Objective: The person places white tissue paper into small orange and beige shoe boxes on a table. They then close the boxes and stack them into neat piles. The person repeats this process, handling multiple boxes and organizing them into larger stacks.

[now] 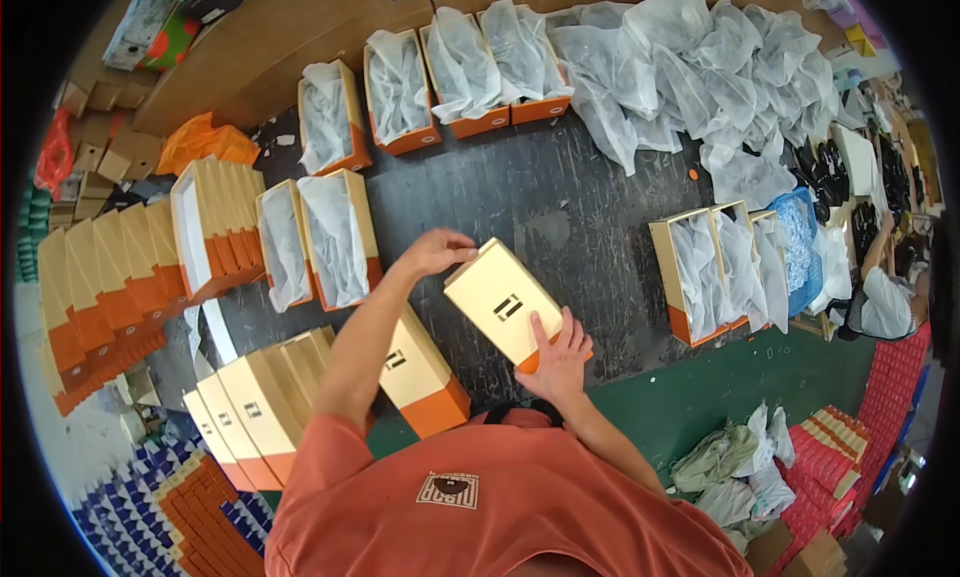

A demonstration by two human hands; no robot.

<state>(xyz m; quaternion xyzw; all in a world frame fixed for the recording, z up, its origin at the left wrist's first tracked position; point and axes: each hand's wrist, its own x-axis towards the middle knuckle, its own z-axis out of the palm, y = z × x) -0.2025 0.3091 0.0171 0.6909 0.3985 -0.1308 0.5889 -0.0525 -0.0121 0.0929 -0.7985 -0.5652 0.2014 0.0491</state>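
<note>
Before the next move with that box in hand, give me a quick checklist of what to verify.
1. Left hand on the far end of the lid: ok.
2. Right hand on the near, orange end: ok.
3. Lid fully seated on its box: cannot tell, the underside is hidden.
4. Closed box beside the left forearm, apart from the lid: ok.
5. Bare dark table ahead of the hands: ok.
6. Open boxes to the left lined with white paper: ok.
</note>
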